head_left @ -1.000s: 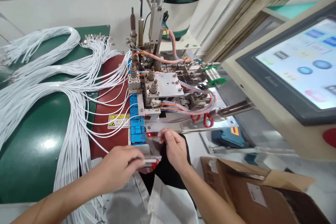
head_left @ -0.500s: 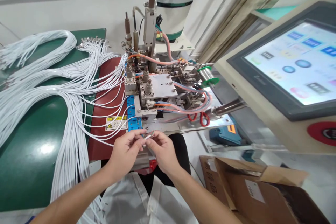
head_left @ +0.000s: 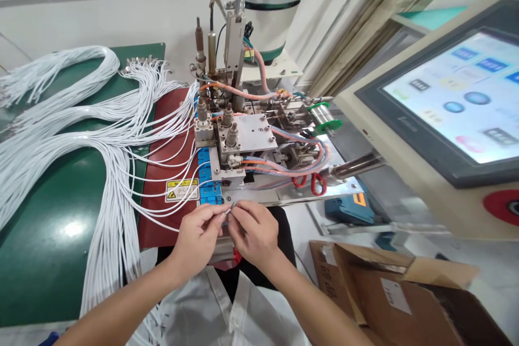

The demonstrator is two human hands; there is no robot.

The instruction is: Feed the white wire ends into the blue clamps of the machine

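**Fingertips (head_left: 220, 208) Meet Over Slim White Cable End (head_left: 227, 212)**

Left hand (head_left: 198, 235) and right hand (head_left: 257, 230), apart a second ago, have come together at the near end of a soldering-type machine (head_left: 251, 132). Each grip is closed, pinching what appears to be the same cable end, a dark strand (head_left: 232, 205) just showing at its tip; finer detail is hidden by the fingers. The change suggests a shift from carrying the piece to close two-handed finger work.

Just beyond the knuckles stand blue blocks (head_left: 210, 192), with white cables (head_left: 162, 178) running toward them across a red panel (head_left: 156, 224). To the left, thick bundles (head_left: 81, 143) of the same cable drape over a green bench (head_left: 44, 259). To the right sit a green-flanged wire spool (head_left: 323, 118), a lit touchscreen (head_left: 454, 100) and, below, an open cardboard box (head_left: 385, 303).
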